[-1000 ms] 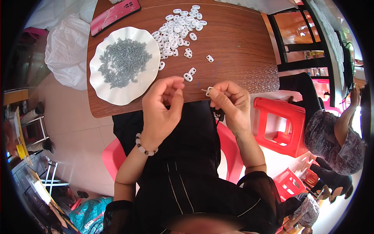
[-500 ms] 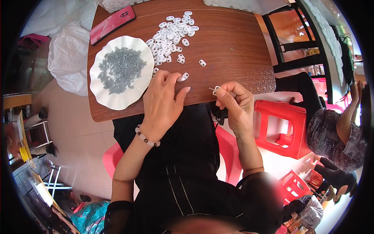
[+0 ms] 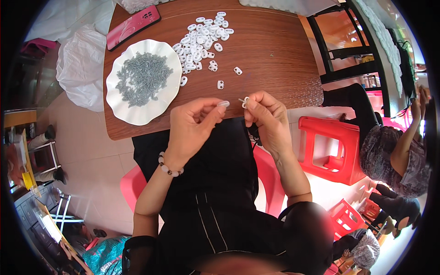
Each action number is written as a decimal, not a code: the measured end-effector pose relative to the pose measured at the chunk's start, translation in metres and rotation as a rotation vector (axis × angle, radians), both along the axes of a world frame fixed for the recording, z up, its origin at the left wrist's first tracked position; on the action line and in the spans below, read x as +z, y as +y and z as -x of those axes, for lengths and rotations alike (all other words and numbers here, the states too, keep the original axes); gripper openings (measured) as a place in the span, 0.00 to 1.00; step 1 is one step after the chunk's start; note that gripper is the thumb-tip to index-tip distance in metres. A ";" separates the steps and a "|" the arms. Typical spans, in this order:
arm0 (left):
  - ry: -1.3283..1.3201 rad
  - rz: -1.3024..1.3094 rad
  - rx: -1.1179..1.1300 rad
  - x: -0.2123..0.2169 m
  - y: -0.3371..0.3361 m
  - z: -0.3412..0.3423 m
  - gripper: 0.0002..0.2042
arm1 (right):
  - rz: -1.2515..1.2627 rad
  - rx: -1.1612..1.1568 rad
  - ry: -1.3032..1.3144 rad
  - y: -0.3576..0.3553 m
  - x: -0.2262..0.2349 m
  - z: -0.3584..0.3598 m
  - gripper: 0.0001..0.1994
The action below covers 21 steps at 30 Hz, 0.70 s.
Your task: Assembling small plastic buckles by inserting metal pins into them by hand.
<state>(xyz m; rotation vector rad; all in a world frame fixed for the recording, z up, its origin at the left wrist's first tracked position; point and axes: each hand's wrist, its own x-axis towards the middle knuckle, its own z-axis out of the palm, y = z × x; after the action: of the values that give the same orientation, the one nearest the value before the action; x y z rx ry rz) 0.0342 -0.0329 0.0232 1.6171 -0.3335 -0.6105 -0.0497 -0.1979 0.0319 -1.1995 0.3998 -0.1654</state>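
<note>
Hands joining small parts at the table edge

Fingers do the close work just off the near edge of the brown wooden table [image 3: 275, 55], over the lap, probably to keep tiny parts steady. The left hand [image 3: 190, 128] pinches a small white oval plastic piece [image 3: 223, 103] at its fingertips. The right hand [image 3: 266, 114] grips a similar white piece with a small grey metal screw [image 3: 244, 101] poking out toward the left hand, the two pieces near but apart. Further onto the table sits a white scalloped plate [image 3: 120, 107] heaped with grey screws [image 3: 143, 78], within easy left reach. Beyond it lies a loose pile of white plastic pieces [image 3: 201, 39], and at the far left corner a flat pink phone [image 3: 133, 26].
</note>
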 end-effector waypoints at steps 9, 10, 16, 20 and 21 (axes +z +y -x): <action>-0.480 0.045 0.015 -0.002 0.004 0.026 0.09 | -0.287 0.077 0.027 0.013 0.003 0.001 0.08; -0.443 0.069 0.015 -0.002 0.005 0.027 0.09 | -0.286 0.072 0.018 0.014 0.003 0.001 0.08; -0.021 0.247 0.015 -0.002 0.010 0.028 0.08 | -0.253 0.106 0.005 0.016 0.001 0.002 0.08; 0.394 0.372 -0.003 -0.004 0.013 0.021 0.08 | -0.259 0.124 0.003 0.018 0.003 0.002 0.08; 0.395 0.372 0.000 -0.002 0.013 0.021 0.08 | -0.260 0.126 0.005 0.018 0.003 0.002 0.08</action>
<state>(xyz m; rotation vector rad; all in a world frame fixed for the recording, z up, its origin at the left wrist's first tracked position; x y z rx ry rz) 0.0134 -0.0194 0.0210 1.1118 -0.1416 -0.7998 -0.0519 -0.1799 0.0347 -0.9657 0.3377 -0.0014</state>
